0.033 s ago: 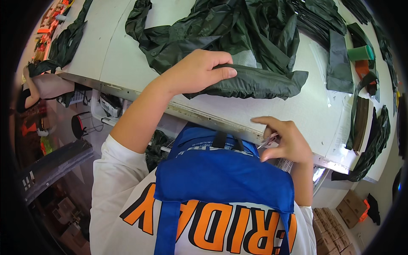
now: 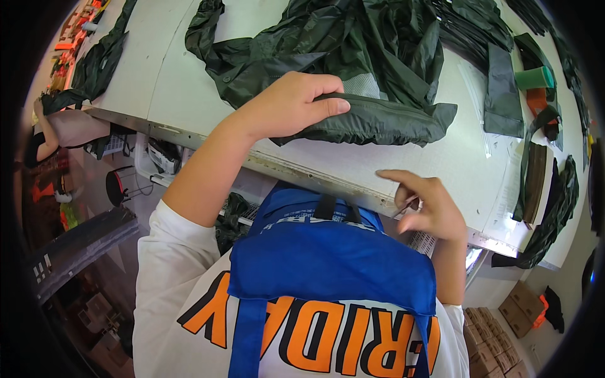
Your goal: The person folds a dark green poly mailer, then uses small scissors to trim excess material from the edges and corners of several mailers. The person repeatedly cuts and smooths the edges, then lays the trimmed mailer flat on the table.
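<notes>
A dark green, thin, shiny garment (image 2: 403,50) lies bunched on the white table, with a grey mesh patch (image 2: 362,86) showing in it. My left hand (image 2: 293,107) is closed on its near edge, a gathered band (image 2: 378,123), pinched between thumb and fingers. To the right of the band and apart from it, my right hand (image 2: 435,205) hovers by the table's front edge. Its index finger and thumb are spread, while the other fingers curl round small scissors (image 2: 411,204), mostly hidden in the palm. A blue apron (image 2: 334,258) covers my chest.
The white table (image 2: 170,88) has a worn metal front edge. On the right lie dark green strips (image 2: 504,94), a green thread spool (image 2: 534,78) and a brown stack (image 2: 535,183). Another person's arm (image 2: 47,135) works at far left. Cardboard boxes (image 2: 491,340) stand lower right.
My right hand has shifted slightly to the right with the scissors, away from the apron. My left hand and the garment are almost unchanged.
</notes>
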`<state>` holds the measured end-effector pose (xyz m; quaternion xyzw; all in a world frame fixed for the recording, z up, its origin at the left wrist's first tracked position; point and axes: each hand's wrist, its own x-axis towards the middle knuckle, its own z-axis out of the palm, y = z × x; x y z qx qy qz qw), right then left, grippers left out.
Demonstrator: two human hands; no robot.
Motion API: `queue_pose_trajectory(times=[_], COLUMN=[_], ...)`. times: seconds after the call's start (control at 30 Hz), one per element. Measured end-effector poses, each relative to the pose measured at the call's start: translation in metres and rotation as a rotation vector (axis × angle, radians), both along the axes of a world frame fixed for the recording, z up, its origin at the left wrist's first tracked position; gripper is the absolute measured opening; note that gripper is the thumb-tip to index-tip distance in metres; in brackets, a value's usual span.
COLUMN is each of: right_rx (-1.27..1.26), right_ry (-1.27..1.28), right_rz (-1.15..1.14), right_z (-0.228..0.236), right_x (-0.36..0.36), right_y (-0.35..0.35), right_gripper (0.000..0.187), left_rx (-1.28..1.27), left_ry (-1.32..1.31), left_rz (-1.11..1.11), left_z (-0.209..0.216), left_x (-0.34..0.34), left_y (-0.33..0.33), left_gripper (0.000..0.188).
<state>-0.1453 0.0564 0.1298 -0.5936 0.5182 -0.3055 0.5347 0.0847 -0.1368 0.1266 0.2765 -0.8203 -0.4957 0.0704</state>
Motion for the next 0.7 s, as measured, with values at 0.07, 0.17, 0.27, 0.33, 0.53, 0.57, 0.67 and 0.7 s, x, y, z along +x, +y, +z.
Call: queue_pose_trajectory(times=[0.07,0.17,0.27,0.33,0.53,0.57,0.67,0.7], right_rx=[-0.146,-0.4,-0.477,-0.537,-0.767,-0.757,-0.666,-0.552], right_ry=[0.028,0.311,0.509,0.483,0.377,0.387,0.343,0.226], right_rz=[-0.142,-0.368,-0.54,-0.583,-0.569,-0.563,-0.549,-0.577], right_z=[-0.004,-0.004,-0.005,-0.004,-0.024,-0.024,-0.02,-0.02], right_x=[-0.004,-0.004,0.017,0.03,0.054,0.053,0.049,0.046], right_y=[0.0,-0.01,-0.019,-0.023,-0.044,-0.047,-0.049,-0.047], right_gripper=[0.04,0.038,0.047,0.048,0.027,0.024,0.01,0.008], left_rx=[0.0,0.006,0.07,0.105,0.125,0.127,0.114,0.107], left_ry=[0.001,0.021,0.035,0.049,0.053,0.039,0.004,-0.006], left_rz=[0.001,0.013,0.021,0.024,0.012,0.012,0.014,0.015], left_z=[0.001,0.004,0.001,0.002,0.007,0.008,0.008,0.007], left_x=[0.002,0.002,0.005,0.006,0.004,0.003,0.003,0.004], left_y=[-0.002,-0.004,-0.008,-0.009,-0.006,-0.004,-0.003,-0.004], left_gripper=[0.027,0.026,0.025,0.025,0.025,0.025,0.026,0.026])
